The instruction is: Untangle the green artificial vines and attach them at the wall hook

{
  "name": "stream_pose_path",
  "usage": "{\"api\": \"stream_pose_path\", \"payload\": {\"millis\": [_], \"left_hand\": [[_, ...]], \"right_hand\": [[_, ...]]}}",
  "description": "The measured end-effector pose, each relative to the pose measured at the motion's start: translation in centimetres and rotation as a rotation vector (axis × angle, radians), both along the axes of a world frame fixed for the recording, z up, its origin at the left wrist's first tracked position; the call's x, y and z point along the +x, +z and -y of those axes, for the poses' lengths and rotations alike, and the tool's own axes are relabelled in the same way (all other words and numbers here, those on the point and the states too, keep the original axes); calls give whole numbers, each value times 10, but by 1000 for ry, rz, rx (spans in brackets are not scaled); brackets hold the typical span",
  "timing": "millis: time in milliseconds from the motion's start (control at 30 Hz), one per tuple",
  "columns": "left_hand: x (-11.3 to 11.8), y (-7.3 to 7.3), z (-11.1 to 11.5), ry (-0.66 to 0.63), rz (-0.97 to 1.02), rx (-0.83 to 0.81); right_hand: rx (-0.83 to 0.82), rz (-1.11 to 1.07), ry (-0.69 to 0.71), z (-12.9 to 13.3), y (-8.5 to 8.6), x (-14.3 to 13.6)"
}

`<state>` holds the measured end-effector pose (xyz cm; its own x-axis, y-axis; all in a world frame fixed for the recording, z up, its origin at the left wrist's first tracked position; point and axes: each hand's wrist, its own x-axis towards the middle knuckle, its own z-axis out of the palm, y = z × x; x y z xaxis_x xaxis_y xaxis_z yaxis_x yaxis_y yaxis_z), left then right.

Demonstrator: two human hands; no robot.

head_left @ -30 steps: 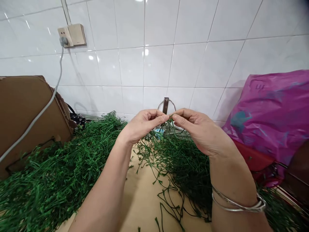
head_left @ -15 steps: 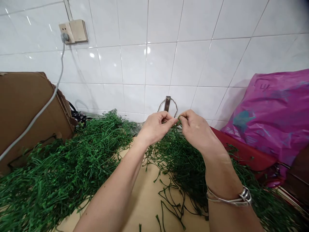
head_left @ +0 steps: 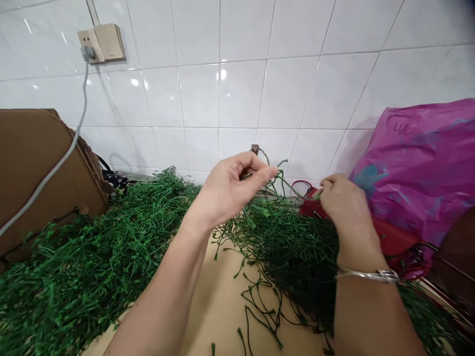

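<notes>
Thin green stems (head_left: 280, 178) with small knotted ends are pinched between the thumb and fingers of my left hand (head_left: 237, 185), in front of the tiled wall. To its right, my right hand (head_left: 345, 202) has its fingers closed on the end of a green strand that stretches between the two hands. A silver bracelet (head_left: 367, 275) circles my right wrist. Beneath my hands lies a dark green pile of stems (head_left: 300, 247). A larger, brighter green pile (head_left: 122, 247) spreads on the left.
A tan surface (head_left: 218, 306) shows between the piles, with loose strands on it. At left stand a cardboard box (head_left: 37, 163) and a grey cable (head_left: 70, 148) running to a wall socket (head_left: 91, 47). A pink plastic bag (head_left: 426, 163) and a red bag (head_left: 395, 237) sit at right.
My right hand has moved right, away from my left hand, and a green strand now spans the gap. My left hand is slightly higher. The view has shifted a little.
</notes>
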<state>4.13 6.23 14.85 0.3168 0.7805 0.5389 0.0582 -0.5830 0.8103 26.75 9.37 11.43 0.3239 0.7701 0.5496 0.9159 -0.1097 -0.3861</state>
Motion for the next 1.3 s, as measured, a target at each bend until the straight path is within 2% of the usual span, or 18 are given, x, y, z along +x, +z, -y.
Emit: {"api": "stream_pose_path", "payload": {"millis": [100, 167, 200, 267, 333, 367, 433, 600, 700, 833, 1000, 1067, 1233, 1300], "left_hand": [[-3, -2, -7, -45, 83, -85], [-2, -6, -13, -59, 96, -133], [0, -8, -15, -65, 88, -147], [1, -9, -15, -85, 60, -151], [2, -9, -13, -101, 40, -140], [2, -9, -12, -102, 40, -134], [0, -8, -11, -85, 44, -131], [-3, -8, -12, -37, 2, -129], [-3, -8, -12, -34, -21, -132], [-6, -8, -14, -31, -52, -131], [-10, -9, -20, 18, -98, -103], [-8, -10, -20, 31, -137, -108], [8, -18, -21, 160, -192, -52], [15, -23, -23, 215, -179, -2]], "right_hand": [[-1, -42, -156, 14, 12, 9], [82, -100, -88, 26, 23, -2], [135, -170, 30, 32, 27, -11], [181, -372, 393, 39, 34, -29], [107, -537, 737, 42, 37, -44], [57, -585, 839, 42, 37, -48], [-18, -616, 918, 42, 36, -51], [-20, -550, 893, 41, 33, -49], [37, -503, 916, 38, 30, -50], [146, -564, 976, 31, 26, -54], [99, -533, 929, 28, 24, -54], [114, -462, 861, 28, 24, -53], [278, -181, 501, 25, 19, -61], [292, -155, 444, 21, 16, -66]]}}
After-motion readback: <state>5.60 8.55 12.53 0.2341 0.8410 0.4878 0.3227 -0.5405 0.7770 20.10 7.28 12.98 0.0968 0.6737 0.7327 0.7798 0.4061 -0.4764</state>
